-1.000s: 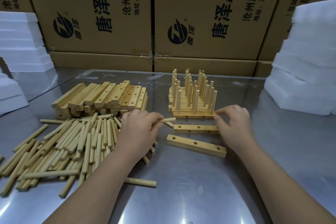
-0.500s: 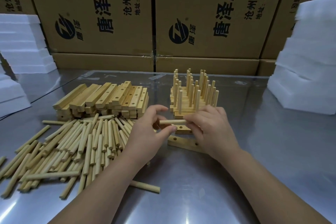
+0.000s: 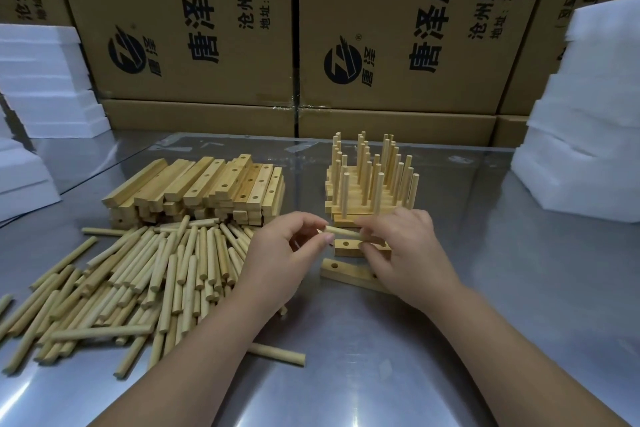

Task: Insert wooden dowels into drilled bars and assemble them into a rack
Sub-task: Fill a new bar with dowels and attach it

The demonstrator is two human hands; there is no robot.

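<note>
The steel table (image 3: 485, 288) is carrying all the stock, with cardboard cartons (image 3: 398, 28) standing behind it and white foam slabs (image 3: 581, 135) stacked at the sides. A loose heap of dowels (image 3: 131, 281) is lying to the left, touching a stack of drilled bars (image 3: 201, 187) behind it. To the right, a finished set (image 3: 370, 184) of bars with upright dowels is standing. The left hand (image 3: 280, 263) and right hand (image 3: 408, 253) are meeting just in front of that set. Each grip is pinching one end of a single dowel (image 3: 341, 231), holding it level above the far bar (image 3: 346, 246). The near bar (image 3: 343, 272) is lying just beside it, partly under the right hand.

Judgement: insertion is only beginning. The dowel is lying flat and needs upending, so a skewed entry could jam in the hole. The bar, apparently unheld, could slide on the smooth steel, and a wrist could knock the finished set
</note>
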